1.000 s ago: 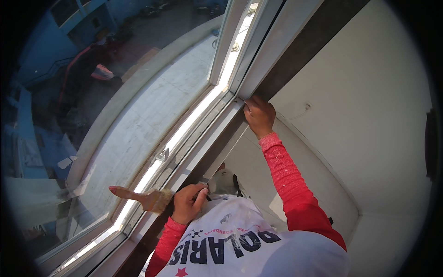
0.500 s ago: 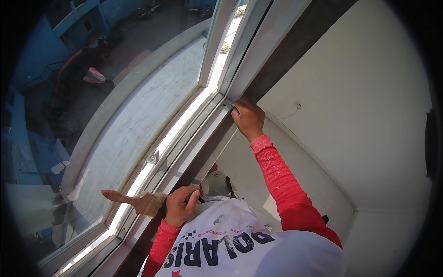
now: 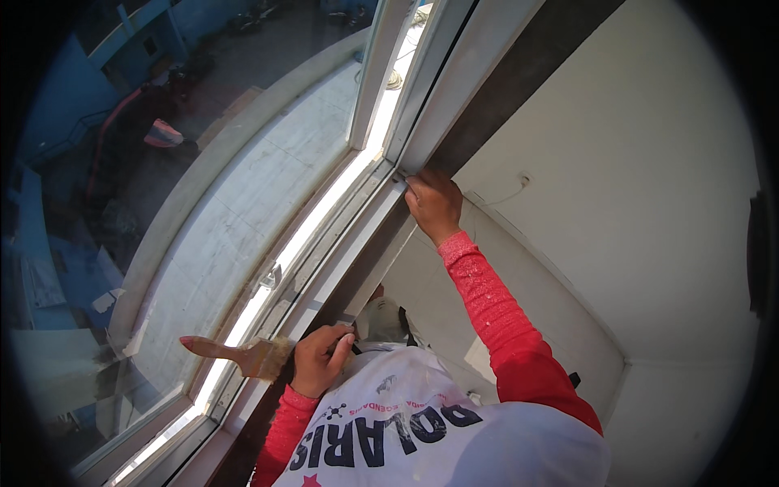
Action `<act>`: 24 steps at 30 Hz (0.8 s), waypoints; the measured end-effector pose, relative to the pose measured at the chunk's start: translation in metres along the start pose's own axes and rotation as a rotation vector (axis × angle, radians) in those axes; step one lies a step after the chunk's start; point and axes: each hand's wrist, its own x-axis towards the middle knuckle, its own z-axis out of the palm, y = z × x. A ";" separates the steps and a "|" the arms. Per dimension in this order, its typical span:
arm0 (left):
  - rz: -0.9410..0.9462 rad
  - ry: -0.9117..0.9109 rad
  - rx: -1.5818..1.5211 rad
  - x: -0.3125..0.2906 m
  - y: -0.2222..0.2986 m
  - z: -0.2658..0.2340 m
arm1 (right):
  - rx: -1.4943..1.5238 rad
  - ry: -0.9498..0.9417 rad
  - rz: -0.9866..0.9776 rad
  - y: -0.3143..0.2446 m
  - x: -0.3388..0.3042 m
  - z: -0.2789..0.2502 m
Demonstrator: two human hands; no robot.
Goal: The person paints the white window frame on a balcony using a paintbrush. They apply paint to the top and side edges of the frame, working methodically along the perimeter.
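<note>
Head view: right fingers (image 3: pixel 417 188) were curled at the window frame (image 3: pixel 349 247), left fingers (image 3: pixel 328 334) bunched, holds unclear; brush (image 3: pixel 254 359) placed beside these, likely for reach.

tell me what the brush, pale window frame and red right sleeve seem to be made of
Brush: its grip is probably wood, smooth and brown with a reddish end; the bristles look like pale, clumped hair or synthetic fibre.
Frame: possibly coated metal or plastic, judging by its smooth, pale, straight-edged surface.
Sleeve: matte, soft cloth, perhaps knit, shown by its bunched wrinkles.
</note>
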 end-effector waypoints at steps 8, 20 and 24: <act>0.016 -0.010 0.008 -0.002 -0.003 -0.001 | -0.043 0.034 -0.005 0.006 -0.004 0.001; 0.015 0.019 -0.008 -0.003 -0.004 0.001 | 0.088 0.002 0.088 0.003 0.004 0.002; 0.003 0.022 -0.003 -0.003 -0.002 0.000 | 0.102 -0.054 0.048 0.001 -0.003 0.002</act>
